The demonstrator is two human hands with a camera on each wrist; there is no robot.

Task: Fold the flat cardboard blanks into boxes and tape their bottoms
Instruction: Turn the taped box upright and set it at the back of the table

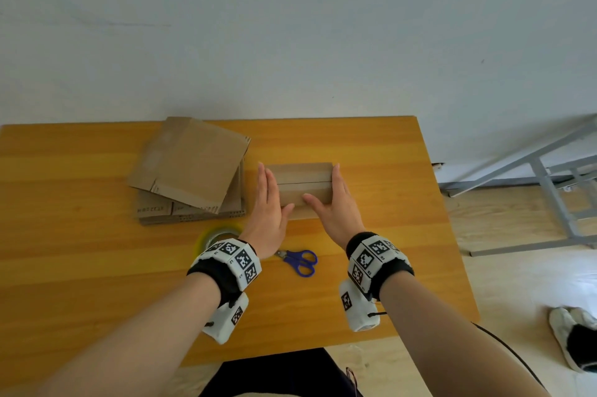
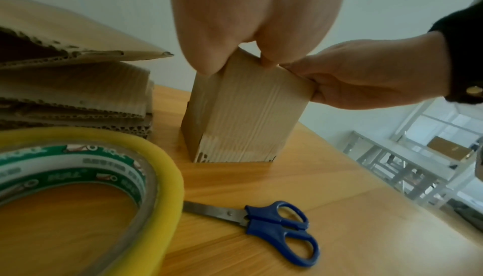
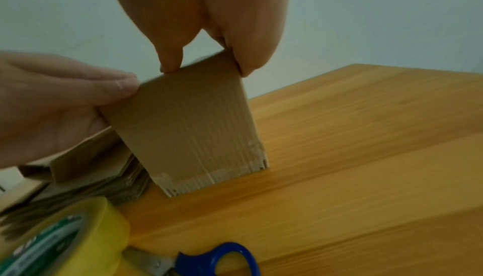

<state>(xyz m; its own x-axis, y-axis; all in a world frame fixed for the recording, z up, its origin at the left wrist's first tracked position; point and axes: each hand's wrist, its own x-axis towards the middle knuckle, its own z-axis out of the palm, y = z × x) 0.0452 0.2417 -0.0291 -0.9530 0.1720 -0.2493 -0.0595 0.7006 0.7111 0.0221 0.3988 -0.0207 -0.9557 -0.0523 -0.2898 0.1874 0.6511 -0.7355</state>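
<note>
A small brown cardboard box stands on the wooden table, its two top flaps folded shut and meeting in a seam across the middle. My left hand lies flat against the box's left side with straight fingers, thumb at the near edge. My right hand presses the right side the same way, thumb resting on the top. From the left wrist, the left hand touches the top corner of the box. The right wrist view has the right hand straddling the box. No tape shows on the box.
A stack of flat cardboard blanks lies just left of the box. A yellow-edged tape roll and blue-handled scissors lie near my wrists. Right of the table edge stand grey metal frames; a shoe sits on the floor.
</note>
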